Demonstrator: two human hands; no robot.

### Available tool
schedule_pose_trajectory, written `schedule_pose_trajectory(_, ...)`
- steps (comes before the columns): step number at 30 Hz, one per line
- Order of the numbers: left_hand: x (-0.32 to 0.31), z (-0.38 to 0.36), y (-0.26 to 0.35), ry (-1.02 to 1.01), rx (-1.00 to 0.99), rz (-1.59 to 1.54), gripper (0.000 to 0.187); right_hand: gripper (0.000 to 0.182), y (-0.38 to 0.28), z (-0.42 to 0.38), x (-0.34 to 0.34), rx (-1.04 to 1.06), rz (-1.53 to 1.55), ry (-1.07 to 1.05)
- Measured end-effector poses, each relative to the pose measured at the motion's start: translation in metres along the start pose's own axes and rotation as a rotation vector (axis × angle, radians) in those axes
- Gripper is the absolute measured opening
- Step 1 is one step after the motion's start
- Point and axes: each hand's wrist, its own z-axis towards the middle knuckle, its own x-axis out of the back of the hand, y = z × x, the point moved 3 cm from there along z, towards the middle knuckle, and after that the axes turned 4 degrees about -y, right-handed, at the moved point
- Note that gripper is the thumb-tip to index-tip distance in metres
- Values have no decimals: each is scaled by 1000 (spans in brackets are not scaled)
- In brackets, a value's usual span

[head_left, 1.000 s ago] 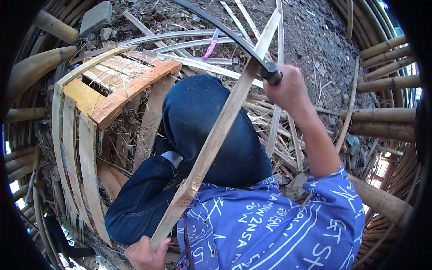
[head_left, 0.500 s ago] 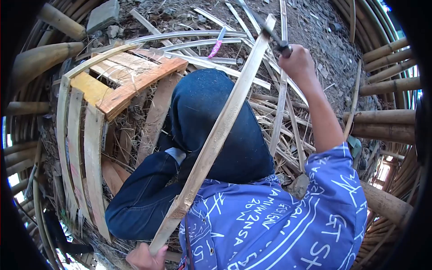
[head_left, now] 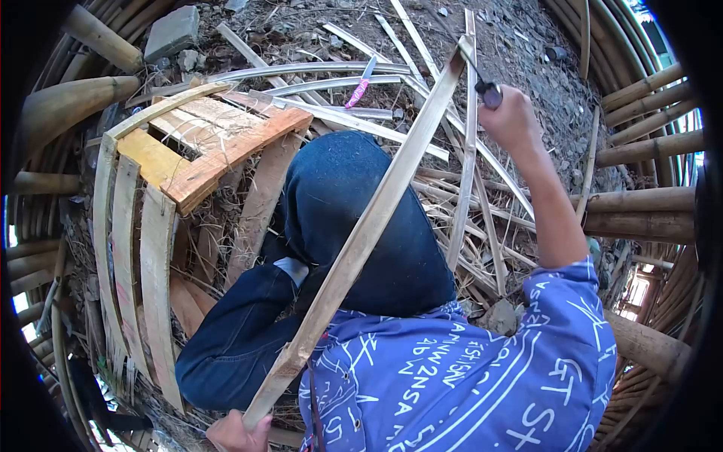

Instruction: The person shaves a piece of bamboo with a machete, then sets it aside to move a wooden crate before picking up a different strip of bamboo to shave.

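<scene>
Our left hand [head_left: 230, 433] grips the low end of a long bamboo strip [head_left: 361, 233], which slants up across our knee so it stays steady. Our right hand [head_left: 512, 117] is closed tight on a knife handle [head_left: 491, 93] at the strip's top end, where the blade can bite. Cut strips [head_left: 354, 117] lie on the dirt ground [head_left: 527, 53].

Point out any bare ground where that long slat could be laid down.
Bare dirt lies beyond the right hand, bordered by the bamboo poles and the scattered strips. It is crowded between the knee and those poles, thick with offcuts; the wooden frame fills the other side.
</scene>
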Motion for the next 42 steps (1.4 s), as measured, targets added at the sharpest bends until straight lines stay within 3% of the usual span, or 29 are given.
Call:
schedule_pose_trajectory(3,-6,-3,-2,-21,4,-77,45,20,-8,-24,-14,185,-57,66)
schedule_pose_trajectory(9,0,3,2,-140,35,-126,42,19,19,13,-46,39,127,186)
schedule_pose_trajectory(11,-10,-9,-9,-147,-8,-27,46,17,-2,-16,-35,24,307,137)
schedule_pose_trajectory(12,-12,-6,-6,-189,5,-126,47,15,-9,-31,-29,81,364,152)
schedule_pose_trajectory(15,-12,2,8,-170,-21,-148,44,12,-29,-67,-32,169,378,38)
schedule_pose_trajectory(21,-14,11,10,-332,147,-370,42,7,-49,-99,-30,240,452,-70)
schedule_pose_trajectory(27,-21,15,24,-237,31,-390,32,10,-33,-71,-45,264,212,17)
schedule_pose_trajectory(33,-20,3,20,-202,-73,-383,14,9,-20,-45,-55,222,229,42)
schedule_pose_trajectory(34,-28,-8,10,-143,-271,-209,9,9,-17,-36,-57,239,210,86)
schedule_pose_trajectory(37,-31,-9,12,-129,-289,-157,9,8,-19,-27,-58,291,192,169)
schedule_pose_trajectory(38,-29,-12,13,-219,-101,-308,9,8,-21,-27,-60,287,197,149)
schedule_pose_trajectory(42,-28,-14,20,-183,-86,-259,20,9,-21,-17,-61,275,197,165)
